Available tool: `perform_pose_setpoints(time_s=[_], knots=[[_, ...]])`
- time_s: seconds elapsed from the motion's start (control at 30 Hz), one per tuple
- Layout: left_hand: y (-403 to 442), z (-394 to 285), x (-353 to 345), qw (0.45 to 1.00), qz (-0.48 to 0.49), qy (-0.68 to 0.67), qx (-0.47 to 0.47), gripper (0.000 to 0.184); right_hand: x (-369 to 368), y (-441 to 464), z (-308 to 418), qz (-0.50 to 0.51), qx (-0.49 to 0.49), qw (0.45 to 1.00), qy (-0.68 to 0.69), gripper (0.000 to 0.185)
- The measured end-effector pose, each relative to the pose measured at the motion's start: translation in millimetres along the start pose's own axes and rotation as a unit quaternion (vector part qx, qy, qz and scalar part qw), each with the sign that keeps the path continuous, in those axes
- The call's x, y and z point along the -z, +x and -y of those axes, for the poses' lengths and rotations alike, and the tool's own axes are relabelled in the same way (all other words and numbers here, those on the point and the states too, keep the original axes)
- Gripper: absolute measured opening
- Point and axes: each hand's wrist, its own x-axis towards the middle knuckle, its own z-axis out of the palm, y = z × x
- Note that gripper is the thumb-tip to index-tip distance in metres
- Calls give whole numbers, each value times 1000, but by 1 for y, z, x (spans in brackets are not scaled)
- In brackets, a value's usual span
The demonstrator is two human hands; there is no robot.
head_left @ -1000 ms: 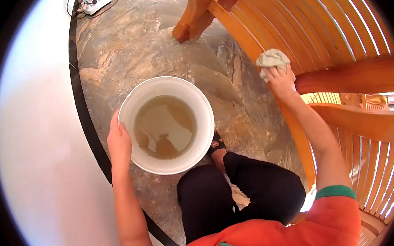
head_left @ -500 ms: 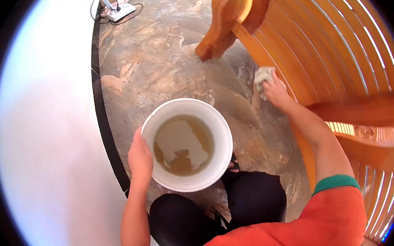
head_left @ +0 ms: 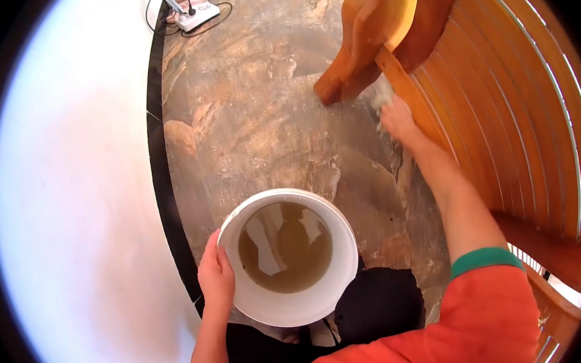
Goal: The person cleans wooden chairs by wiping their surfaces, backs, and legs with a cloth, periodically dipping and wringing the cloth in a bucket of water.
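A white bucket (head_left: pixel 291 311) with murky water (head_left: pixel 285 247) in it is before my knees. My left hand (head_left: pixel 216 271) grips its left rim, thumb on the edge and fingers outside. To the upper right, my right hand (head_left: pixel 397 119) is closed on a pale cloth (head_left: pixel 382 96), both somewhat blurred by motion. The cloth is beside the lower edge rail (head_left: pixel 418 102) of a slatted wooden bench (head_left: pixel 482 86), close to its leg. Whether the cloth touches the rail cannot be made out.
The bench's thick curved leg (head_left: pixel 353 60) stands on the stone-patterned floor (head_left: pixel 254 124). A white wall (head_left: pixel 87 192) with a black baseboard (head_left: pixel 161 162) runs along the left. A white power strip (head_left: pixel 198 15) with cables lies at the top left.
My right hand has moved with the cloth along the bench's lower edge toward its leg. The view has shifted, so the bucket appears lower and farther right, with my left hand still on its rim.
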Motion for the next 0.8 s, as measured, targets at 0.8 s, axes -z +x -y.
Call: perform_pose_setpoints(time_s=[0.8], knots=[[5,-19,-2,994,50,17,101,31,-64,149,18,-109,-510,10,853,45]])
